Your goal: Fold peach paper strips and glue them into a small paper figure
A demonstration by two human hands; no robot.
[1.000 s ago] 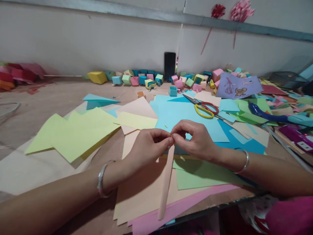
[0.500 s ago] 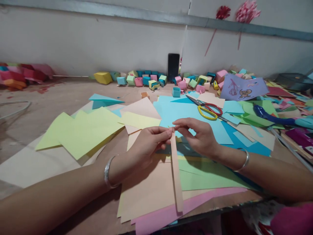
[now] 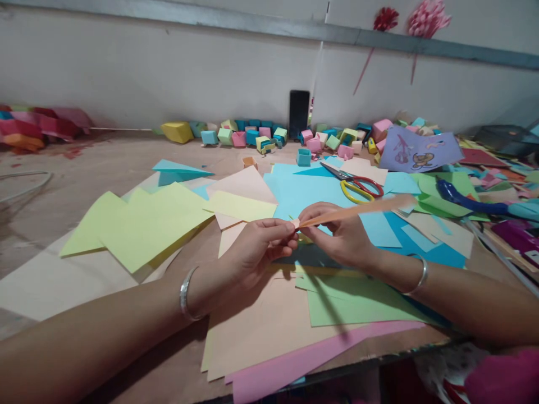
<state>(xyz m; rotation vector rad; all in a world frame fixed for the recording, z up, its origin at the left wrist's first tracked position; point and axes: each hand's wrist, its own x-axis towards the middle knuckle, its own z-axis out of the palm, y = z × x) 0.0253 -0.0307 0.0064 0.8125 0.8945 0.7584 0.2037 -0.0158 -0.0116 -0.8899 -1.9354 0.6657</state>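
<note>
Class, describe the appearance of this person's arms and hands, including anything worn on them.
The left forearm and right forearm show no sleeves. The left hand and right hand are ungloved. The left bangle and right bangle are shiny, silver-coloured bands, one around each forearm.

Craft workspace, scissors (image 3: 346,178), coloured sheets (image 3: 154,227)

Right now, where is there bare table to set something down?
The widest bare tabletop lies between the pale cord and blue folded sheet, reaching back toward the yellow paper box. The right side is crowded: scissors, purple drawing sheet, paper scraps. Peach sheets and others lie below the left hand and right hand.
</note>
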